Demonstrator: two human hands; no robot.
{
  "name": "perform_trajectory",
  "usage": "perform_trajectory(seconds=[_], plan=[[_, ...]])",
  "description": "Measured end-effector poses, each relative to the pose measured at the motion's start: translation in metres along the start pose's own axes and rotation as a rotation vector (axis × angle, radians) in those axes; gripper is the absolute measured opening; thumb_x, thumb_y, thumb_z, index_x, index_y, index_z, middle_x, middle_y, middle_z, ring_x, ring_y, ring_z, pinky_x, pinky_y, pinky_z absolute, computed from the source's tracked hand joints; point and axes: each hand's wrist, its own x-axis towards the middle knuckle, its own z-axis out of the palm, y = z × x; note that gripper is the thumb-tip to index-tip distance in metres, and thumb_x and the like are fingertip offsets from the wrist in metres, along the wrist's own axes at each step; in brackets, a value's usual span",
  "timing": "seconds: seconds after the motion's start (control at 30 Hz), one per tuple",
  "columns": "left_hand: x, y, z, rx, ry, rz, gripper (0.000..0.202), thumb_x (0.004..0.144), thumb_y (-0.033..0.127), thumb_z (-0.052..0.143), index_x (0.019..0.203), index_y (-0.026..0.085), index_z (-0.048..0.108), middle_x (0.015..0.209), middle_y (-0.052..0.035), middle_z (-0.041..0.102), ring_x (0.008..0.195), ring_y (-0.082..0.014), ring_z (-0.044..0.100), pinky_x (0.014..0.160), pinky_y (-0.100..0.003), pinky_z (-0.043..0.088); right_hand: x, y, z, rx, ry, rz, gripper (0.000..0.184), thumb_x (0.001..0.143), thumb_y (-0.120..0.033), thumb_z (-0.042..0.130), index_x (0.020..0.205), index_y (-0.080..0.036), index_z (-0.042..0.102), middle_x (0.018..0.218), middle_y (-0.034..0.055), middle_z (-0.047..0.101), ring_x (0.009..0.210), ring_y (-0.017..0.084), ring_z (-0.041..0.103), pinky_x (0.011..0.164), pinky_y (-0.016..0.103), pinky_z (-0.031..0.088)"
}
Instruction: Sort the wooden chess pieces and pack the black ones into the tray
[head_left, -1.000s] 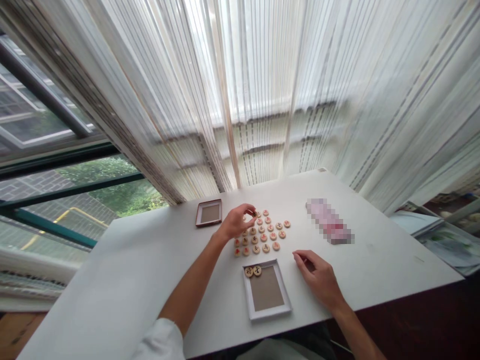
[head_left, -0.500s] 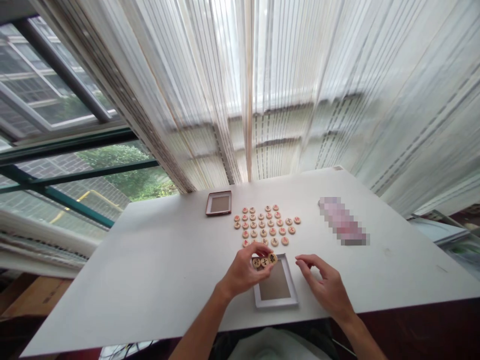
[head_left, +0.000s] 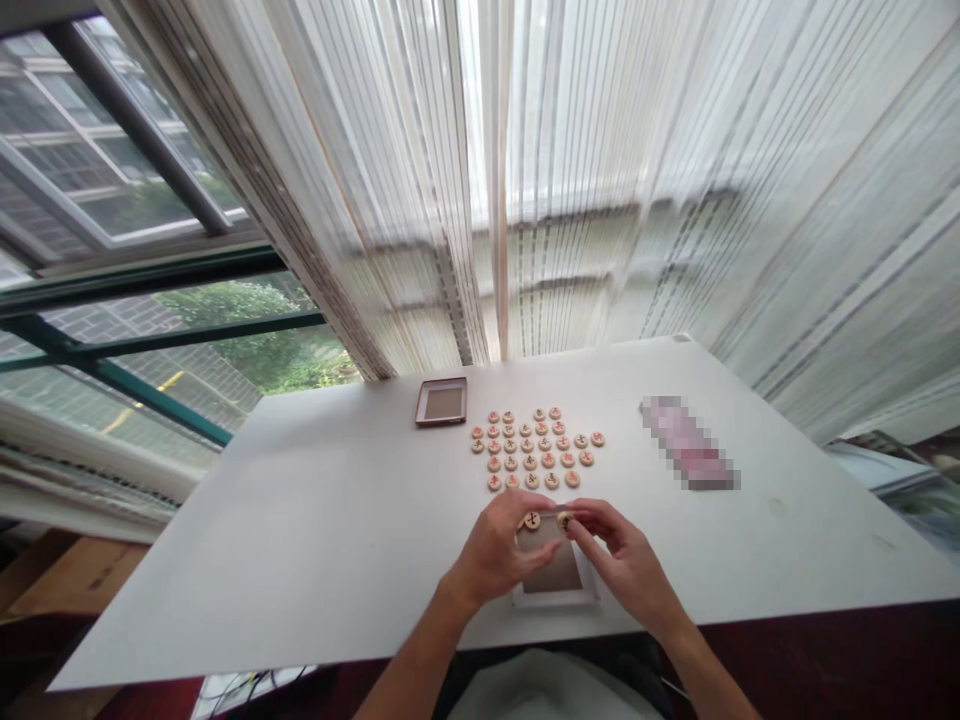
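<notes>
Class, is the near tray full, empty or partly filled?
Partly filled: a black-marked disc lies in the tray, but much brown floor shows. The right hand holds another disc; whether it touches down, I cannot tell.

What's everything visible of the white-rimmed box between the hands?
The rectangular white-rimmed box, perhaps cardboard, has low walls and a grey-brown floor. It lies open side up on the white table. Near its far left corner lies a pale round disc with a black character, another half hidden beside it. The left hand and right hand overlap its sides, the right pinching a third disc over its far end; wall contact unclear.
</notes>
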Motion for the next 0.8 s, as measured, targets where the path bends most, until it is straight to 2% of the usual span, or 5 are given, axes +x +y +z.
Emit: perform_trajectory(seconds=[0.1, 0.3, 0.47, 0.8], plan=[[-0.004, -0.007, -0.005, 0.128, 0.022, -0.001, 0.042, 0.077, 0.018, 0.076, 0.116, 0.025, 0.06, 0.115, -0.0049, 0.068, 0.111, -0.0248, 0.059, 0.102, -0.044, 0.044, 0.002, 0.015, -0.009, 0.02, 0.056, 0.035, 0.026, 0.09, -0.04, 0.066, 0.11, -0.022, 0.066, 0.105, 0.0074, 0.073, 0.095, 0.023, 0.071, 0.089, 0.036, 0.058], [-0.011, -0.015, -0.003, 0.276, 0.009, -0.093, 0.045, 0.072, 0.015, 0.079, 0.111, 0.026, 0.06, 0.111, -0.0032, 0.069, 0.108, -0.0269, 0.058, 0.093, -0.044, 0.045, 0.005, 0.038, -0.022, 0.006, 0.185, 0.083, 0.032, 0.086, -0.045, 0.07, 0.106, -0.02, 0.068, 0.102, 0.0087, 0.074, 0.088, 0.023, 0.073, 0.085, 0.036, 0.06], [-0.008, -0.017, 0.002, 0.316, -0.008, -0.119, 0.046, 0.07, 0.014, 0.08, 0.11, 0.026, 0.061, 0.108, -0.0033, 0.07, 0.104, -0.0272, 0.059, 0.089, -0.043, 0.045, 0.004, 0.039, -0.021, 0.03, 0.206, 0.086, 0.035, 0.084, -0.047, 0.071, 0.106, -0.02, 0.069, 0.103, 0.0102, 0.075, 0.089, 0.025, 0.074, 0.085, 0.038, 0.061], [-0.003, -0.02, 0.004, 0.335, -0.049, -0.094, 0.032, 0.077, 0.015, 0.075, 0.105, 0.026, 0.064, 0.103, -0.003, 0.072, 0.099, -0.026, 0.064, 0.087, -0.043, 0.046, 0.002, 0.038, -0.019, -0.013, 0.183, 0.069, 0.034, 0.086, -0.047, 0.068, 0.107, -0.02, 0.069, 0.108, 0.0107, 0.074, 0.094, 0.026, 0.073, 0.09, 0.042, 0.06]])
